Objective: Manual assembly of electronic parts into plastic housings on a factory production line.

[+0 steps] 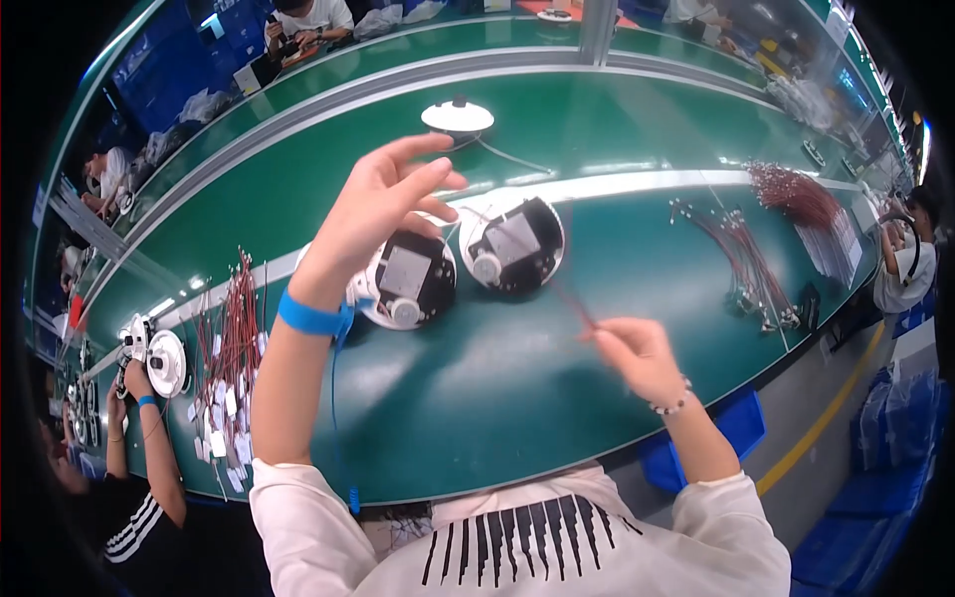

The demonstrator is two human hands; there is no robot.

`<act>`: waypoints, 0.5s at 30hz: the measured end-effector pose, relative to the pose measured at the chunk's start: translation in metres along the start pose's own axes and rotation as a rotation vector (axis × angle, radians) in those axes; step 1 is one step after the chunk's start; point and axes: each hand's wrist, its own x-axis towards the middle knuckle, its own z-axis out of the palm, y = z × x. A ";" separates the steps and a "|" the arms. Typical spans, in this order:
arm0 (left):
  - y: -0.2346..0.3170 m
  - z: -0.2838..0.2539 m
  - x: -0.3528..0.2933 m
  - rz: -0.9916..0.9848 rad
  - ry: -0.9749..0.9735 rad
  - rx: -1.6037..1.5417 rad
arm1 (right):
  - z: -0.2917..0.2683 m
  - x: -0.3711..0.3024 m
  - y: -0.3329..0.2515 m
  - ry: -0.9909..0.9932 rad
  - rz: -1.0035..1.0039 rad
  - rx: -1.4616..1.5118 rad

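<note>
Two round white housings with black insides lie side by side on the green table, each with a pale square label and a small white disc. Over the left housing (408,274) hovers my left hand (390,204), its fingers spread and a blue strap round the wrist. The right housing (512,247) is fully in sight, with a thin wire at its left edge. My right hand (642,358) is closed in a pinch on a thin dark-red cable (572,298), which runs up toward that housing and is blurred; whether it joins it I cannot tell.
Red wire bundles with white tags (234,368) lie at the left, more red wires (811,214) at the right, beside loose cables (746,264). A white dome-shaped unit (458,117) stands farther back. Close on the left, a co-worker's hands (134,383) handle a white unit.
</note>
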 end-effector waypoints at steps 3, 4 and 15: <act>-0.027 -0.041 0.071 0.344 0.261 0.889 | -0.027 0.020 0.018 0.429 -0.484 -0.706; -0.039 -0.050 0.100 0.318 0.252 1.060 | -0.034 0.028 0.027 0.533 -0.496 -0.869; -0.158 -0.042 0.217 0.269 0.253 1.819 | -0.063 0.046 0.078 0.562 -0.334 -1.047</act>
